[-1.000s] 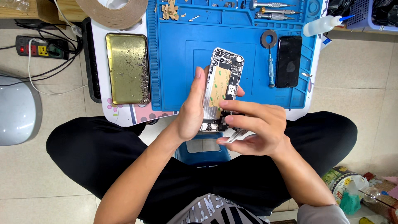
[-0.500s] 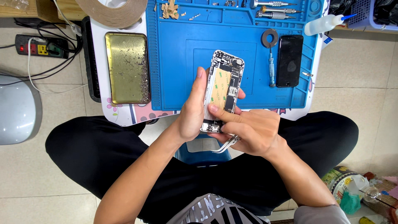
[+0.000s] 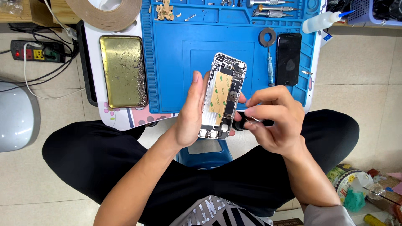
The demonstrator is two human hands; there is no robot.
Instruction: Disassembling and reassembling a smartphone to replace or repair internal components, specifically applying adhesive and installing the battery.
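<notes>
My left hand [image 3: 190, 113] grips the opened phone [image 3: 222, 95] upright by its edge; just right, my right hand [image 3: 274, 119] pinches a black-handled tool [image 3: 245, 124].

Low white table [image 3: 93, 104] carrying a blue work mat [image 3: 176, 62], a gold tray [image 3: 122, 71] beside it, a tape roll [image 3: 104, 10]. On the mat: black phone [image 3: 288, 58], screwdriver [image 3: 269, 62], small screws.

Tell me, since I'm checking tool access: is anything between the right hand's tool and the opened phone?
Nothing visible. The left hand holds the opened phone by its left edge, leaving the inside bare. The right hand brings a dark-handled tool to its lower right edge; only the left fingertips curl nearby.
</notes>
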